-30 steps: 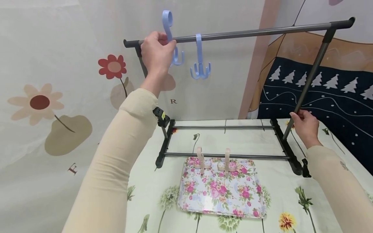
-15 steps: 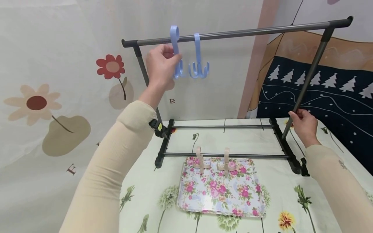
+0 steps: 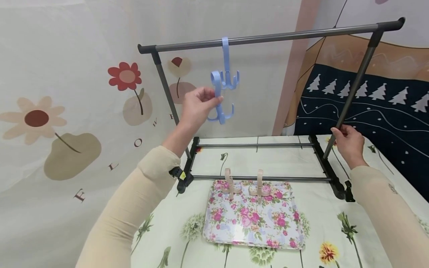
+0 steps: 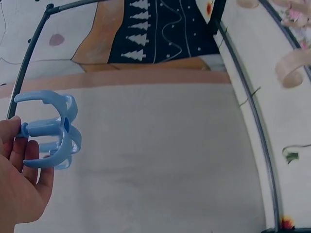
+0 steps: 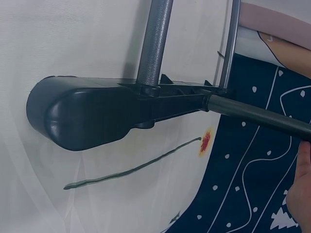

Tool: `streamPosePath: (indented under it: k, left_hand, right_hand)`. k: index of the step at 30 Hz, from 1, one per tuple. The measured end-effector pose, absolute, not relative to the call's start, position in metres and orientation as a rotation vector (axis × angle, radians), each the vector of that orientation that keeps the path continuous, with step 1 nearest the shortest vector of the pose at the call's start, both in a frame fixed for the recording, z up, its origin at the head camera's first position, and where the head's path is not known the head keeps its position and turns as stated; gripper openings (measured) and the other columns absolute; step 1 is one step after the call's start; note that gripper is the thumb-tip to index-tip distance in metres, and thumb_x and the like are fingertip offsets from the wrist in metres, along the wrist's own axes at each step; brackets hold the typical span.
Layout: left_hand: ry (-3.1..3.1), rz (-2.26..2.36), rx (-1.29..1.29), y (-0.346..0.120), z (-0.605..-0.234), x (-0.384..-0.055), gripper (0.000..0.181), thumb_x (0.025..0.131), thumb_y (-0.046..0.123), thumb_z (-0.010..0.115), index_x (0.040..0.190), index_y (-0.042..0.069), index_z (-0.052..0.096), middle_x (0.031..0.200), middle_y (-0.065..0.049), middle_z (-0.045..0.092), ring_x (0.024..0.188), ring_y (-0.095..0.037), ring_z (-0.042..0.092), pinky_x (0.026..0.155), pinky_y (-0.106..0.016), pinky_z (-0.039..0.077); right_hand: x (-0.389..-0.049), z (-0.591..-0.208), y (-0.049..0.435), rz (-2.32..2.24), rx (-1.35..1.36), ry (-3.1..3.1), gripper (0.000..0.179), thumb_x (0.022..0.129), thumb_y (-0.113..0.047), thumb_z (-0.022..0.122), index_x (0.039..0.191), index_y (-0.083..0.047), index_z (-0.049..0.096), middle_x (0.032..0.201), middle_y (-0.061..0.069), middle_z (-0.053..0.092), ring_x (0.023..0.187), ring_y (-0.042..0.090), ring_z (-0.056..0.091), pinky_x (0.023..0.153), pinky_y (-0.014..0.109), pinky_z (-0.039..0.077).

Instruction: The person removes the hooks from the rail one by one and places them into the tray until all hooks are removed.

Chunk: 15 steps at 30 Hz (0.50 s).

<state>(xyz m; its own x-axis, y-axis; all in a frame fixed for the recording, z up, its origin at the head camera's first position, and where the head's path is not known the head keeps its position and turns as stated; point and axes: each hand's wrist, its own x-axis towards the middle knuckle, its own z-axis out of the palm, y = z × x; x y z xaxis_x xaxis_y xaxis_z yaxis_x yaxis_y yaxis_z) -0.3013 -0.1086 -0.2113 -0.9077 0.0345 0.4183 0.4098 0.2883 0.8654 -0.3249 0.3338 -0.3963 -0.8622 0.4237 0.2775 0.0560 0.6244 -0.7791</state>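
My left hand [image 3: 197, 108] pinches a light-blue multi-prong hook [image 3: 218, 111] by its stem. The hook is upright below the top rail [image 3: 285, 36] of a dark metal rack, apart from it. In the left wrist view its curved prongs [image 4: 65, 126] extend past my fingertips. A second blue hook [image 3: 226, 56] hangs from the rail, just behind and above the held one. With my right hand [image 3: 350, 145] I hold the lower part of the rack's right post [image 3: 355, 82]. Only some fingers of this hand [image 5: 299, 189] show in the right wrist view, beneath the post.
A floral tray [image 3: 248, 223] lies on the flower-print tablecloth [image 3: 161, 227] before the rack, bearing two beige hooks [image 3: 259, 188]. The rack's base has two crossbars [image 3: 254, 179] and black feet [image 3: 336, 188]. A printed curtain [image 3: 83, 44] hangs behind.
My left hand has brought the blue hook down and to the right, from the rail's height to below it. My right hand stays on the post; the other blue hook still hangs.
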Motion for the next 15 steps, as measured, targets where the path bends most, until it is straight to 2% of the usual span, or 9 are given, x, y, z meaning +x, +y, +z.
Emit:
streamPosePath:
  k: [8,15]
  left_hand:
    - [-2.258,-1.847,-0.573,-0.097,-0.249,-0.287,0.010,0.088,0.009,0.077,0.092,0.004,0.070,0.086,-0.006,0.071,0.085,-0.022,0.067,0.088,-0.036,0.050]
    - [-2.336,-1.903,-0.604,-0.085,-0.269,-0.274,0.011,0.088,0.011,0.076,0.094,0.004,0.070,0.089,-0.006,0.071,0.087,-0.022,0.067,0.083,-0.035,0.051]
  right_hand:
    - [-0.324,-0.397,0.333,1.142,-0.399,-2.410,0.059,0.103,-0.049,0.043,0.134,0.000,0.055,0.126,0.020,0.060,0.086,0.012,0.051,0.074,0.031,0.043]
    - [-0.326,-0.396,0.332,1.161,-0.419,-2.402,0.058,0.103,-0.048,0.044,0.135,-0.001,0.055,0.131,0.020,0.058,0.089,0.011,0.051,0.078,0.032,0.043]
